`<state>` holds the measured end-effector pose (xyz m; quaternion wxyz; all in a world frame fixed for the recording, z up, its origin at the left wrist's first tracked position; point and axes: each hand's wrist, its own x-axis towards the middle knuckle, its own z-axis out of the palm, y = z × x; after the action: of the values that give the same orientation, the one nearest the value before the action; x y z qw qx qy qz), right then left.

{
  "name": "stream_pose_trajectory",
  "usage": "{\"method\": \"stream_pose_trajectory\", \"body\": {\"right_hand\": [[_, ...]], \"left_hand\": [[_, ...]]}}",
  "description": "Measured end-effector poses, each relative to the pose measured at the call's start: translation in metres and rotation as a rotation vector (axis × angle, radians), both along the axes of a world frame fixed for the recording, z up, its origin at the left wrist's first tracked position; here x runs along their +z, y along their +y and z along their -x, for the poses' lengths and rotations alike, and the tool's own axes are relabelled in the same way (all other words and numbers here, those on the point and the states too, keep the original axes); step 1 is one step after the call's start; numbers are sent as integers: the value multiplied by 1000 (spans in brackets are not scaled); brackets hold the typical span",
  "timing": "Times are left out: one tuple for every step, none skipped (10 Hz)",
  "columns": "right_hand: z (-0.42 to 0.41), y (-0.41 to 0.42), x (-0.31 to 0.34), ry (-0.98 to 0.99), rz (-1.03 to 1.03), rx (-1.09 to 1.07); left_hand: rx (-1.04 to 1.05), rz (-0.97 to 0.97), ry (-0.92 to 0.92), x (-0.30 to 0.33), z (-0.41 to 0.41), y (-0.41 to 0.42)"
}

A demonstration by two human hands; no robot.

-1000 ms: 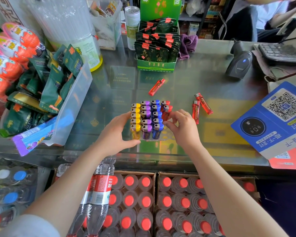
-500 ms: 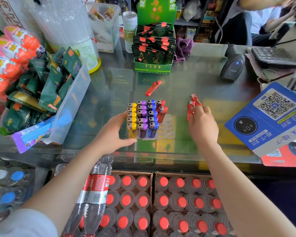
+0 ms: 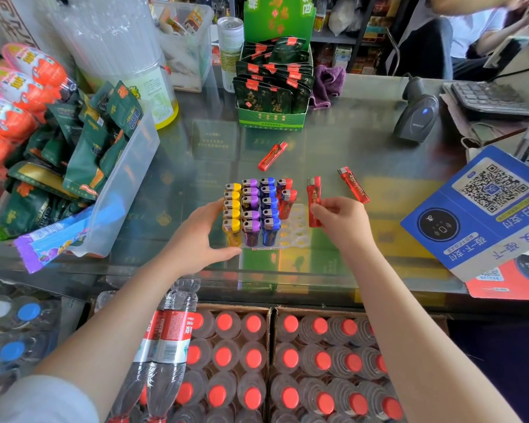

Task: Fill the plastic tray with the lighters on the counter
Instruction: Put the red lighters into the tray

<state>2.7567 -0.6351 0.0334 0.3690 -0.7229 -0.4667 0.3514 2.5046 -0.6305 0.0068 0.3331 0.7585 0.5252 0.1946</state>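
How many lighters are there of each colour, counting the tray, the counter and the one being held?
Yellow lighters: 5, in the plastic tray
Purple lighters: 5, in the tray
Blue lighters: 5, in the tray
Red lighters: 5 (2 in the tray, 1 held by the right hand, 2 loose on the counter)
Total: 20

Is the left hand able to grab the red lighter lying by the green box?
Probably yes. The far red lighter lies alone on bare glass just past the tray. But the left hand holds the tray, so it must let go first.
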Motion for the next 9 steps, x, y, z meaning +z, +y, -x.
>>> {"method": "stream_pose_trajectory", "body": {"right_hand": [[10,-14,8,200,-177,27],[21,-23,8,224,-252,147],[25,-26,0,146,-222,181],[28,-24,-5,99,-213,197],[31,-21,-7,9,-228,199],[31,-18,-5,-100,-257,215],[31,-18,-3,-200,-288,273],[31,-18,-1,-334,-316,341],[29,-17,3,-403,-339,384]], "left_hand": [[-3,-14,3,-1,0,0],[-2,-14,2,-1,0,0],[-16,-9,2,-1,0,1],[-16,-16,-1,0,-1,1],[-9,-30,-4,1,-1,0],[-16,-27,-4,2,-1,0],[-22,-23,3,0,0,0],[-15,-30,8,0,0,0],[-11,-28,10,-2,0,1]]}}
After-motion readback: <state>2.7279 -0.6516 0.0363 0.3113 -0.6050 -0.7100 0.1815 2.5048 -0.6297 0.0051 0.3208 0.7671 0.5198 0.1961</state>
